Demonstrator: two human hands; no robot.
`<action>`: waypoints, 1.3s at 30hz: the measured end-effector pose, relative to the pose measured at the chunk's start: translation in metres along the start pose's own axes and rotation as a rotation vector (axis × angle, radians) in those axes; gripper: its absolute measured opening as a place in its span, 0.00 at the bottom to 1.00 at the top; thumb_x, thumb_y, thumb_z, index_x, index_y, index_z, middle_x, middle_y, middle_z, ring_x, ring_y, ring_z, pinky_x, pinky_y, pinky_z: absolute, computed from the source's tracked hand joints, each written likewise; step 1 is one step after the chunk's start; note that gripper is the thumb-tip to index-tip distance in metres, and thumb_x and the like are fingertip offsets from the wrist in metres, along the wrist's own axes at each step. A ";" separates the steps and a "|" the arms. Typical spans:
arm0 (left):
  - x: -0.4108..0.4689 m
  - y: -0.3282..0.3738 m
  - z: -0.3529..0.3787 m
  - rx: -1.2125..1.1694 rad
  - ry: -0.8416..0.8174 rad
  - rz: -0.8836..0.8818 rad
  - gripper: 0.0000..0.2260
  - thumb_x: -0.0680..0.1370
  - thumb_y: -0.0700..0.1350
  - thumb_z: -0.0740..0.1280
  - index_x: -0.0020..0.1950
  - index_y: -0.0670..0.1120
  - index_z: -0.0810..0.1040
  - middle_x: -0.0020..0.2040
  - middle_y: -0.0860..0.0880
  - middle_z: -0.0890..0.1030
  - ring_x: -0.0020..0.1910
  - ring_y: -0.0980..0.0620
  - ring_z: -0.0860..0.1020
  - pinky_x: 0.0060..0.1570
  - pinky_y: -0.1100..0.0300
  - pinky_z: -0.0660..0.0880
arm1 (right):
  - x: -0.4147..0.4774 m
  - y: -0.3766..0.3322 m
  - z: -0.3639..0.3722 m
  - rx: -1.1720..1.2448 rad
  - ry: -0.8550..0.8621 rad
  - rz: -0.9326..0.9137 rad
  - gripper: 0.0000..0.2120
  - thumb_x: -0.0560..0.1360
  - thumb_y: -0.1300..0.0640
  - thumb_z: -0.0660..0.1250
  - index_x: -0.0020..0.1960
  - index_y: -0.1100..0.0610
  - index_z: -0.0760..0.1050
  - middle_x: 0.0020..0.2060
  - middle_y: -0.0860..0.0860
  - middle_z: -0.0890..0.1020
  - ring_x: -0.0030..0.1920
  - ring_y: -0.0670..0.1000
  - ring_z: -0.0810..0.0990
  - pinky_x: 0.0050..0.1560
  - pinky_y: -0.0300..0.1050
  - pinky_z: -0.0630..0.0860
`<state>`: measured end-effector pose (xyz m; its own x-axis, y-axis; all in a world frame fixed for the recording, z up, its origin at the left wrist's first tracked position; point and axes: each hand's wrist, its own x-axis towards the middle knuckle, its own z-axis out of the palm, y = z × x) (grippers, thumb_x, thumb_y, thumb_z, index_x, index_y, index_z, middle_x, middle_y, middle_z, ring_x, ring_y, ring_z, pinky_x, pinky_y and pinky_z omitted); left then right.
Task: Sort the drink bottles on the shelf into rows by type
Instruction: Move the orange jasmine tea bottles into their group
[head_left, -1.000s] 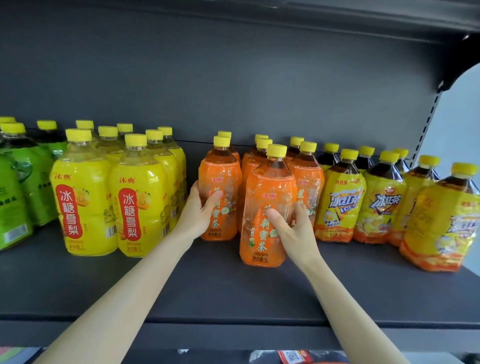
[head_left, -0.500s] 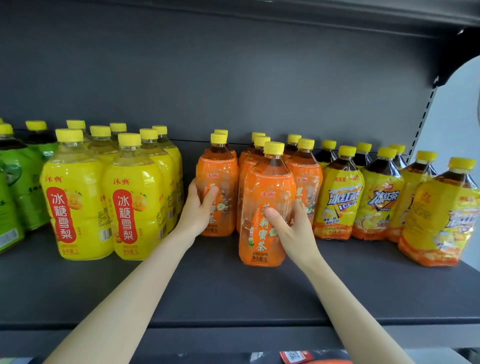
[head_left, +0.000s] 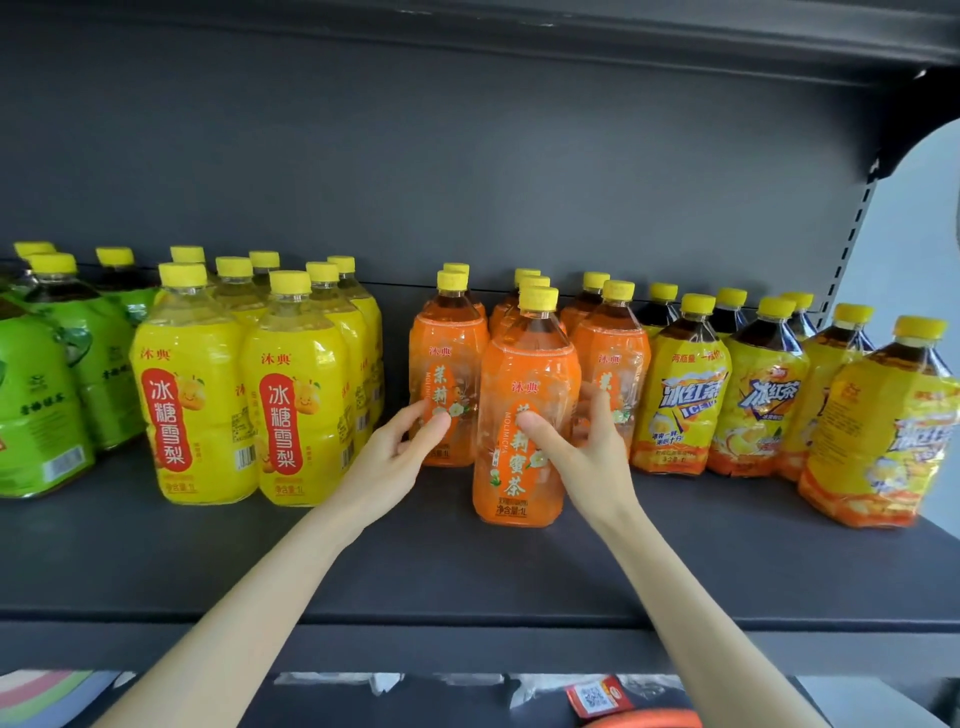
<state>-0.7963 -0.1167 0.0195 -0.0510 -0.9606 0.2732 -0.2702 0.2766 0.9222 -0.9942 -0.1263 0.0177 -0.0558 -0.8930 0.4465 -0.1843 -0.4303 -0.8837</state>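
Nearest, the right hand (head_left: 582, 457) wraps the front orange bottle (head_left: 524, 415) standing forward of its group on the shelf (head_left: 467, 571), thumb across the label, fingers behind. The left hand (head_left: 395, 457) pinches the next orange bottle (head_left: 448, 379) low. Best slid upright, straight back, labels facing out.

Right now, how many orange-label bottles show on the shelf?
7. Left column: two. Middle column: three, the front one held by the right hand, two caps behind. Right column: two. More may be hidden behind.
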 end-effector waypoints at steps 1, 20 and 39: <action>-0.004 0.000 -0.003 -0.016 -0.040 0.008 0.27 0.75 0.59 0.59 0.73 0.55 0.62 0.61 0.63 0.69 0.59 0.64 0.69 0.61 0.63 0.66 | -0.001 0.000 0.005 0.010 -0.020 0.002 0.36 0.61 0.36 0.72 0.65 0.45 0.64 0.57 0.44 0.80 0.55 0.46 0.81 0.56 0.52 0.80; 0.005 -0.026 -0.031 -0.028 -0.297 0.063 0.38 0.70 0.58 0.65 0.76 0.58 0.51 0.68 0.59 0.69 0.66 0.60 0.69 0.65 0.60 0.68 | -0.005 0.002 0.051 0.013 -0.125 0.053 0.30 0.71 0.48 0.70 0.70 0.55 0.68 0.59 0.46 0.80 0.58 0.44 0.80 0.54 0.40 0.78; 0.006 -0.029 -0.026 -0.022 -0.293 0.029 0.34 0.73 0.58 0.62 0.74 0.61 0.49 0.66 0.61 0.66 0.63 0.63 0.68 0.59 0.68 0.68 | -0.006 0.002 0.057 -0.001 -0.118 0.038 0.35 0.70 0.46 0.67 0.74 0.55 0.64 0.60 0.43 0.79 0.60 0.44 0.79 0.58 0.41 0.78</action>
<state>-0.7634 -0.1294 0.0012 -0.3351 -0.9180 0.2120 -0.2436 0.3018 0.9217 -0.9381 -0.1297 0.0049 0.0536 -0.9180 0.3930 -0.1852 -0.3958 -0.8994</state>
